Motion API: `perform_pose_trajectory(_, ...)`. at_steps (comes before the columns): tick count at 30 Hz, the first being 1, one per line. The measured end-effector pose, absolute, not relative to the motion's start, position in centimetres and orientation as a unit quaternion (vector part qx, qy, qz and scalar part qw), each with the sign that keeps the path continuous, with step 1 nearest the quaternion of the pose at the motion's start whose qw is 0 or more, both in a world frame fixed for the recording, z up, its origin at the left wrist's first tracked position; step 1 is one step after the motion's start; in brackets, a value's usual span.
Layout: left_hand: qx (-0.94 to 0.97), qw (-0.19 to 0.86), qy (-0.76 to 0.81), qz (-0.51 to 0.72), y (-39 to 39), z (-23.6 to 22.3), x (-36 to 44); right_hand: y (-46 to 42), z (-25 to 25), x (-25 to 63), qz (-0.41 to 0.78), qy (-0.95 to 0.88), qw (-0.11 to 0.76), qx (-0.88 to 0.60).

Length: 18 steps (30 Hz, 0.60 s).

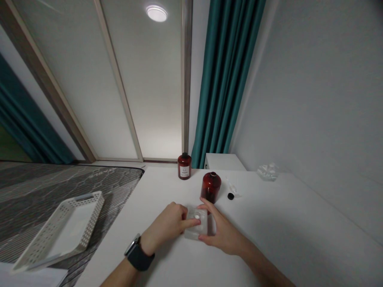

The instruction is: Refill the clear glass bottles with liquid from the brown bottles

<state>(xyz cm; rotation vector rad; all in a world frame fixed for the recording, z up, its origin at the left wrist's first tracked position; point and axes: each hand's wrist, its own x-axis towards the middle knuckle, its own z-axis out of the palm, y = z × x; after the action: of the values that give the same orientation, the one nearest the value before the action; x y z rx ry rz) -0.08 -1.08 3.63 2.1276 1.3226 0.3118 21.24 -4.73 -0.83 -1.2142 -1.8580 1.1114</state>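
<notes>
White basket (pixel 89 227) seen at far left. Left hand's (pixel 172 221) index is laid on a clear plastic container (pixel 193 234) on the white table (pixel 269 243); whether its curled fingers pinch the edge cannot be told. Just beyond, an uncapped amber bottle (pixel 211 185) is stood. Container's right side is clasped between right hand's (pixel 223 231) thumb and fingers; bottle could be toppled if they are pushed forward.
</notes>
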Motion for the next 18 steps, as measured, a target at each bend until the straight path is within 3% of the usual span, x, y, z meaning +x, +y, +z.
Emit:
perform_pose_trajectory(11,0.837,0.262,0.463,0.126,-0.8,3.0,-0.7,-4.0,-0.7,22.2,0.443,-0.731,0.307,-0.418)
perform_pose_trajectory(18,0.839,0.205,0.472,0.175,-0.7,3.9,-1.8,-4.2,-0.5,23.0,0.376,-0.766,0.314,-0.417)
